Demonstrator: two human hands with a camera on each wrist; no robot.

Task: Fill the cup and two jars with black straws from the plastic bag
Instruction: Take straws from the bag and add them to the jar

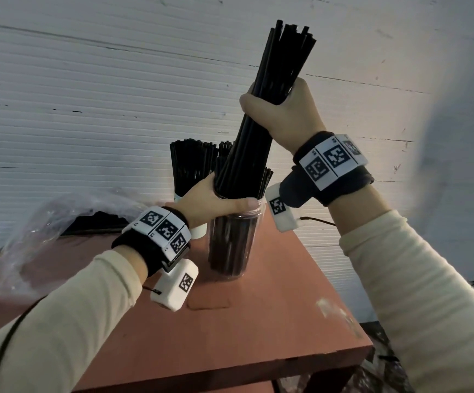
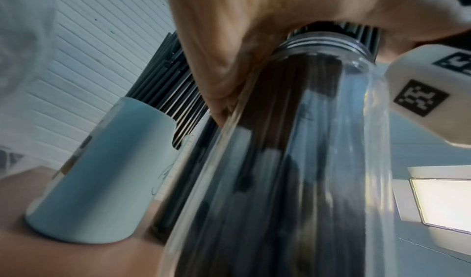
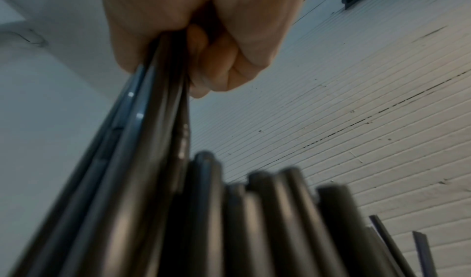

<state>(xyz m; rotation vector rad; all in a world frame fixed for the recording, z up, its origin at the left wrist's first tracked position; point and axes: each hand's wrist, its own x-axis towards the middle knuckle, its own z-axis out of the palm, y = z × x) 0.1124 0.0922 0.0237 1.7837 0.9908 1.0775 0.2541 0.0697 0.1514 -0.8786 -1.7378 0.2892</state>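
My right hand (image 1: 279,114) grips a thick bundle of black straws (image 1: 270,89) around its middle, tilted, with the lower ends entering a clear jar (image 1: 231,245) on the red-brown table (image 1: 258,336). My left hand (image 1: 216,199) curls around the jar's mouth and the straws there. In the left wrist view the clear jar (image 2: 318,160) shows dark straws inside, beside a pale cup (image 2: 102,170) packed with black straws. The right wrist view shows the right hand's fingers (image 3: 221,63) clenched on the straw bundle (image 3: 153,160). A second jar is hidden behind the first.
A crumpled clear plastic bag (image 1: 45,231) with black straws left inside lies at the table's back left. The cup's straws (image 1: 190,163) stand behind my left hand. A ribbed white wall (image 1: 88,80) backs the table. The table's right edge (image 1: 343,302) drops off near the jar.
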